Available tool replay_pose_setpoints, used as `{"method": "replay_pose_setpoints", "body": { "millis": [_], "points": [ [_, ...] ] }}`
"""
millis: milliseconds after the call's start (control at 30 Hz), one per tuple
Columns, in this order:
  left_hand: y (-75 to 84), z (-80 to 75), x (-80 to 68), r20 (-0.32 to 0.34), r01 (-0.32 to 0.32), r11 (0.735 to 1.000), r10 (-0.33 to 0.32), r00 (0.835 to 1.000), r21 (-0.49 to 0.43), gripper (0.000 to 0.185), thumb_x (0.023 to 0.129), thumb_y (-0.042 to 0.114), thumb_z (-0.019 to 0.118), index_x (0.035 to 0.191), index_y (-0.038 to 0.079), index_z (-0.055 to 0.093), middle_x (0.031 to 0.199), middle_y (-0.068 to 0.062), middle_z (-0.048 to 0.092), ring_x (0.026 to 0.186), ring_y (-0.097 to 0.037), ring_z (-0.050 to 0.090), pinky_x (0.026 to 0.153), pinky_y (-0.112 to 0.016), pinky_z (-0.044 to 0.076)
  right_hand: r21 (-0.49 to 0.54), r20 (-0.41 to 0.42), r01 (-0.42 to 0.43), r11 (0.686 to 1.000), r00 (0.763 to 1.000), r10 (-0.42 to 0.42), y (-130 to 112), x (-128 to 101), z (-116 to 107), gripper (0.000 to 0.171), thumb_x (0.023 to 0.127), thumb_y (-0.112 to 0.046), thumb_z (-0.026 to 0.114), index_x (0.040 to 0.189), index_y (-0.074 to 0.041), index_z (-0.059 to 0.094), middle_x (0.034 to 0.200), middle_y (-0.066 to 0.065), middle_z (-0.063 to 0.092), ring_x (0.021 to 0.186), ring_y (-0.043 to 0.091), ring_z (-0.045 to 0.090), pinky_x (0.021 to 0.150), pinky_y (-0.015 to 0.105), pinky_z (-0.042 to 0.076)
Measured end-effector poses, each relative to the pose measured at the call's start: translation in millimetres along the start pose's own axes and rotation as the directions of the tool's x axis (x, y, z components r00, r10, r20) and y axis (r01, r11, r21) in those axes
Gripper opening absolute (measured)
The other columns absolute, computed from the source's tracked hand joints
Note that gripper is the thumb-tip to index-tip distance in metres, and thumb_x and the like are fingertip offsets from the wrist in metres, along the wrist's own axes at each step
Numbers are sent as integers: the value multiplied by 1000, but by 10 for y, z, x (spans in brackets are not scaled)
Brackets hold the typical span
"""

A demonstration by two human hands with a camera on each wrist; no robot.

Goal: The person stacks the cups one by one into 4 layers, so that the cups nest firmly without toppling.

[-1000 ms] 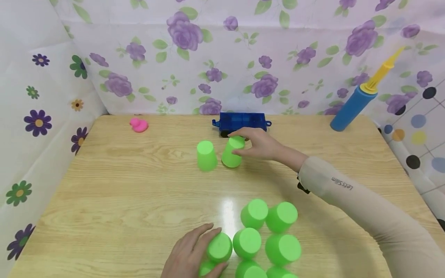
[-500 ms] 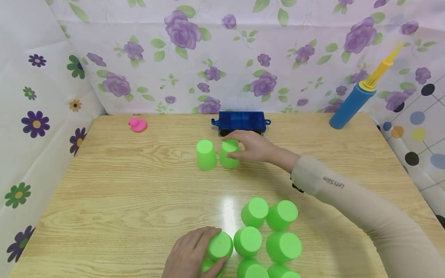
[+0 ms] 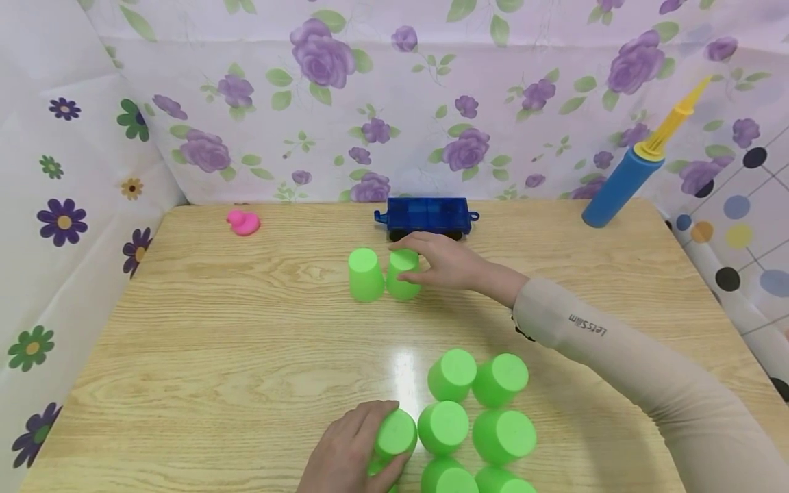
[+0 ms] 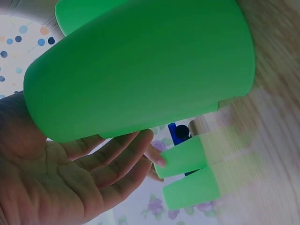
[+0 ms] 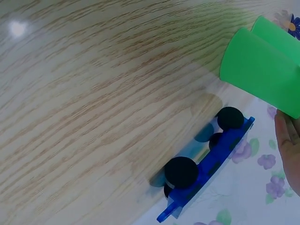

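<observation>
Both hands curl on green cups — right hand far cup, left hand near cup.

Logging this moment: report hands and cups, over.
Right hand grips far cup, set down touching its neighbour cup. Left hand holds near cup in the cluster. Blue toy wagon just behind, apart.

Two green cups inverted, touching; cluster of green cups near.
</observation>
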State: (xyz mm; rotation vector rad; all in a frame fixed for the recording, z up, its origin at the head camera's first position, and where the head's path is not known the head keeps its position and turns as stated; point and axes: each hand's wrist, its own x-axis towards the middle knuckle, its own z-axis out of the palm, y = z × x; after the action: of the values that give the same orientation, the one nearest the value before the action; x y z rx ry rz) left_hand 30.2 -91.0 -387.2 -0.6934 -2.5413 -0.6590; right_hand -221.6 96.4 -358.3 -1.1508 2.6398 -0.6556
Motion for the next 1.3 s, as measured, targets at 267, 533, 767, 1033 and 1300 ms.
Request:
{"method": "replay_pose_setpoints", "body": {
  "millis": [267, 533, 767, 1033, 1300],
  "points": [
    [3, -11, 11, 38, 50, 998, -48, 998, -34, 67, 56, 29, 87, 113, 9, 59, 96, 3, 63, 80, -10, 61, 66, -23, 51, -28, -5, 14, 1000, 1000, -14, 30, -41, -18, 75, 84, -46, 65, 146, -23, 30, 144, 7, 39, 130, 28, 40, 102, 46, 38],
    [-15, -83, 55, 212, 171, 977, -141, 967, -129, 54, 66, 31, 83, 110, 11, 59, 101, 7, 62, 87, -10, 60, 74, -26, 52, 23, -79, 18, 1000, 997, -16, 102, -410, -90, 75, 83, -40, 68, 146, -21, 31, 145, 8, 35, 134, 28, 32, 106, 49, 32],
    [-35, -244, 164, 237, 259, 954, -220, 946, -147, 51, 66, 29, 84, 109, 16, 62, 99, 13, 62, 87, -4, 59, 76, -27, 52, 42, -122, 11, 999, 993, -5, 65, -913, -117, 72, 84, -42, 67, 144, -18, 34, 143, 3, 39, 132, 24, 35, 106, 46, 33],
    [-244, -574, 472, 261, 406, 901, -360, 896, -152, 53, 70, 31, 82, 117, 19, 61, 111, 8, 63, 106, -13, 59, 90, -38, 49, 110, -175, -54, 993, 982, 72, -15, -1508, -10, 67, 84, -39, 68, 141, -18, 39, 139, 1, 45, 128, 21, 41, 103, 44, 37],
    [-541, -683, 944, 187, 289, 927, -248, 951, -241, 56, 69, 24, 83, 117, 9, 59, 107, -4, 67, 98, -21, 62, 85, -43, 51, 135, -208, -77, 988, 973, 104, -45, -1793, 20, 58, 86, -35, 67, 137, -17, 46, 132, -1, 52, 119, 16, 50, 96, 40, 44]
  ]
}}
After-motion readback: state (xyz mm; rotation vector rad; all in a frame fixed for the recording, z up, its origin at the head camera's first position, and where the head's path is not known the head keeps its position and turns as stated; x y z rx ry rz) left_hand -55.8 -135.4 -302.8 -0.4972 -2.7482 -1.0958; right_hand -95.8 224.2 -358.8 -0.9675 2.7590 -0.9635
